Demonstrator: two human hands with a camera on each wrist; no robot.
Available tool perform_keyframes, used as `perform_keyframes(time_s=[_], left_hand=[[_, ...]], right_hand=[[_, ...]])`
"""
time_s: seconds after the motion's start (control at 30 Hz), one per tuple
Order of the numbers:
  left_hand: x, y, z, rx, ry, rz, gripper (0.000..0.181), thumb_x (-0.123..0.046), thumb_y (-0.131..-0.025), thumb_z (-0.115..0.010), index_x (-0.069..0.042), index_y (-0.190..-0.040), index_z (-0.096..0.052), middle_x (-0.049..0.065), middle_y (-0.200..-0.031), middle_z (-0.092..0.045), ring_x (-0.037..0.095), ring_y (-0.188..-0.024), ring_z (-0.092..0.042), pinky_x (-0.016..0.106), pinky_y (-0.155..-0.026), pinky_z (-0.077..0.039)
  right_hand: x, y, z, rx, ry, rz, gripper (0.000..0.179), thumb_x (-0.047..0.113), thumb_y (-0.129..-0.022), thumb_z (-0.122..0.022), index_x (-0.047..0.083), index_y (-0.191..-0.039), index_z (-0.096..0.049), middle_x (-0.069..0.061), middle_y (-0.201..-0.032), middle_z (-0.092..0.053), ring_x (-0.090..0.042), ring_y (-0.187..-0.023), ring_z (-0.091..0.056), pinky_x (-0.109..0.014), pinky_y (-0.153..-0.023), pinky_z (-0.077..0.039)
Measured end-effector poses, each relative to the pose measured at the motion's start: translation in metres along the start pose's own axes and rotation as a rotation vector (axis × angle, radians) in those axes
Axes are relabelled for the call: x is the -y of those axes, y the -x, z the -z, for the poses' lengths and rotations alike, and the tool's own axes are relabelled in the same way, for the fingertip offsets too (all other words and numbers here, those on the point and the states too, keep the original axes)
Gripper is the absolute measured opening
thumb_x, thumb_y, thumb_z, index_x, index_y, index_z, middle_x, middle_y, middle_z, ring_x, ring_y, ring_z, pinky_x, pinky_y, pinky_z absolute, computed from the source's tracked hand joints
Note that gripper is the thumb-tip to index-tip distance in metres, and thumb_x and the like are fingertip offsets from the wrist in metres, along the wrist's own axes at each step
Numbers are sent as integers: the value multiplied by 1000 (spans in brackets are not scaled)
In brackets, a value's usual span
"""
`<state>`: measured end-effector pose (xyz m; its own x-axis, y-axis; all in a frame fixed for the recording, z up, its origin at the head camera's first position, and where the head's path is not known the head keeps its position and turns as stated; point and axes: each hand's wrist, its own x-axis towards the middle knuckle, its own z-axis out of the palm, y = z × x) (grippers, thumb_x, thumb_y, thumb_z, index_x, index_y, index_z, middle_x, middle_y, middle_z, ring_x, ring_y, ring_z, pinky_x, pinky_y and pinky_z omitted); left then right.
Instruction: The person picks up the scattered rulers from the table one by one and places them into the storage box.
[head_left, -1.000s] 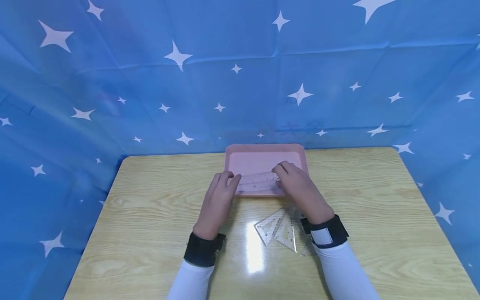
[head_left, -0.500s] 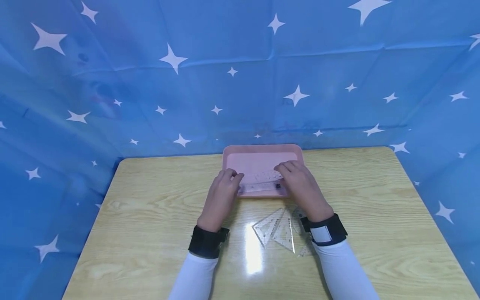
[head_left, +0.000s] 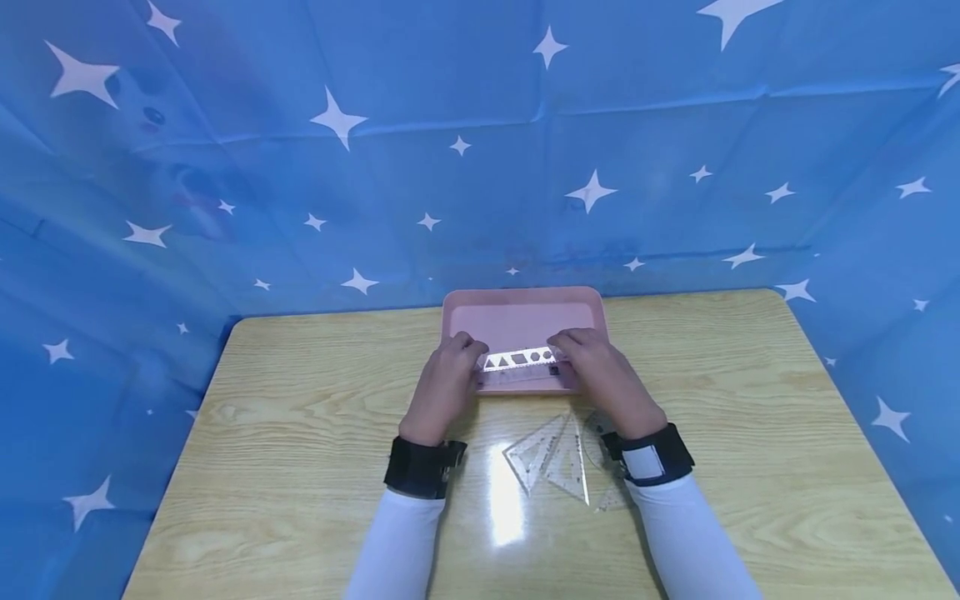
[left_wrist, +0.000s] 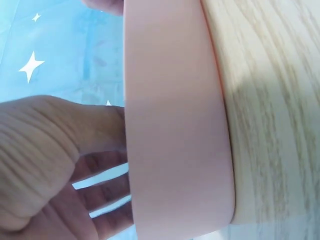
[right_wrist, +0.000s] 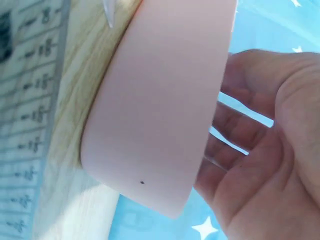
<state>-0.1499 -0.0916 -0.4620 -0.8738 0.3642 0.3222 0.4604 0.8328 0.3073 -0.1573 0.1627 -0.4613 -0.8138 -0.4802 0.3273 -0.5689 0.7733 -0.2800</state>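
Note:
A clear ruler with cut-out shapes, glinting with light, lies level over the near part of a pink tray. My left hand pinches its left end. The other end is pinched by my right hand. Just below the bright band shows a scale-marked strip with a small dark square; I cannot tell whether it belongs to the same ruler. In the left wrist view the tray's near wall hides the fingertips of the left hand. That wall likewise hides those of the right hand.
Two clear set squares lie on the wooden table before the tray. A clear round-edged piece sits partly under my right wrist, another clear piece nearer me. A starry blue cloth hangs behind the table.
The ruler has tilted, so its upper band now shines and its cut-out shapes stand out. Both hands keep their hold over the tray, with only slight movement.

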Motion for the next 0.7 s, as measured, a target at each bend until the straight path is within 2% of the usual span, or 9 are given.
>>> perform_keyframes(time_s=[0.27, 0.47, 0.6, 0.7], left_hand=[[-6, -4, -11, 0, -27, 52, 27, 10, -85, -71, -2, -108, -76, 12, -98, -69, 28, -85, -64, 41, -77, -57], [-6, -3, -19, -8, -58, 86, 25, 5, -81, -78, -3, -104, -76, 12, -95, -70, 30, -83, -65, 43, -75, -56], [-6, -2, -24, -7, -92, 104, 25, 5, -82, -75, -4, -105, -77, 11, -94, -71, 29, -82, -67, 44, -70, -55], [-4, 0, -26, -4, -64, 117, 23, 6, -84, -72, -4, -104, -77, 11, -93, -71, 29, -82, -68, 43, -70, -56]], right_hand=[[-5, 4, -3, 67, 11, -52, 34, 0, -91, -74, 2, -125, -68, -16, -120, -70, -31, -115, -67, -45, -100, -55], [-7, 4, -8, 151, -41, -79, 29, 8, -100, -63, -1, -127, -68, -17, -120, -70, -32, -112, -67, -45, -99, -56], [-9, 6, -12, 207, -66, -110, 33, 14, -103, -58, 1, -132, -66, -17, -127, -68, -33, -119, -64, -47, -105, -52], [-10, 6, -16, 221, -71, -113, 34, 14, -103, -58, -1, -133, -65, -19, -130, -67, -35, -123, -63, -48, -107, -50]])
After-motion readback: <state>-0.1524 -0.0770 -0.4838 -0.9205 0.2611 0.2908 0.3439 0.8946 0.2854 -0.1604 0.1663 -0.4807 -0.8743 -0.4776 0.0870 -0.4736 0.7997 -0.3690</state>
